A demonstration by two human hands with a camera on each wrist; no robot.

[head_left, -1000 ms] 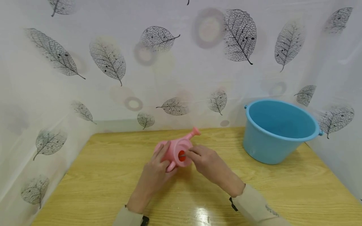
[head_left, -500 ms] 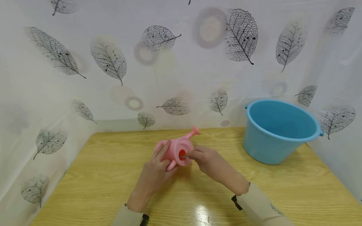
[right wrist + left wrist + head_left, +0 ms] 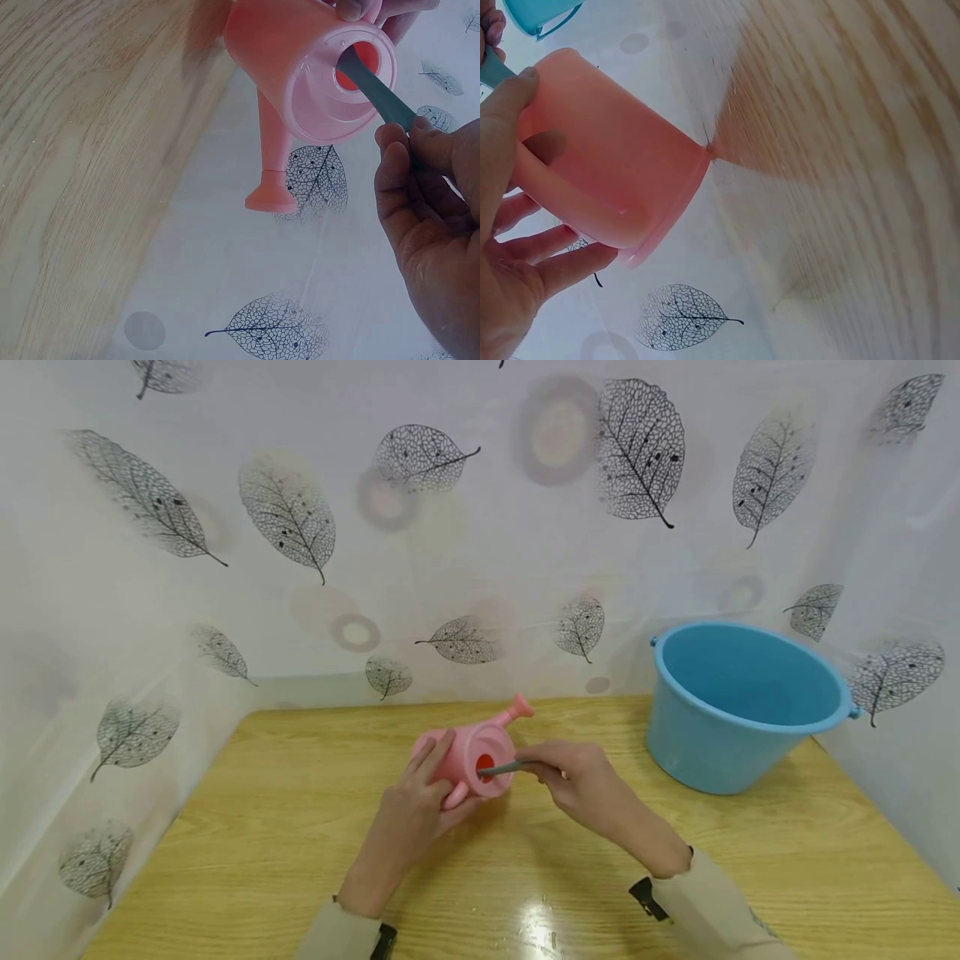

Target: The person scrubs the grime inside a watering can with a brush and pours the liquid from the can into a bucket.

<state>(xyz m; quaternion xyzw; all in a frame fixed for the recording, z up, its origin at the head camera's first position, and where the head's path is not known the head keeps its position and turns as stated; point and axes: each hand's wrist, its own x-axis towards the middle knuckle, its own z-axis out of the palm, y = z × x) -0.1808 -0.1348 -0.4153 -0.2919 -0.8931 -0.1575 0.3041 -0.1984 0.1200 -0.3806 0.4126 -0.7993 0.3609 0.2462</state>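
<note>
The blue bucket [image 3: 697,743] stands upright at the far right of the table [image 3: 285,810], open at the top, with knobs [image 3: 855,712] on opposite sides; the table shows wood grain and a bright reflection [image 3: 537,927]; the white sheet [image 3: 517,560], printed with dark leaves [image 3: 641,452], bounds its back and sides.

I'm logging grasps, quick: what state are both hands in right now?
Left hand: closed, holding the pink watering can.
Right hand: closed, pinching a slim grey-green tool reaching into it.
</note>
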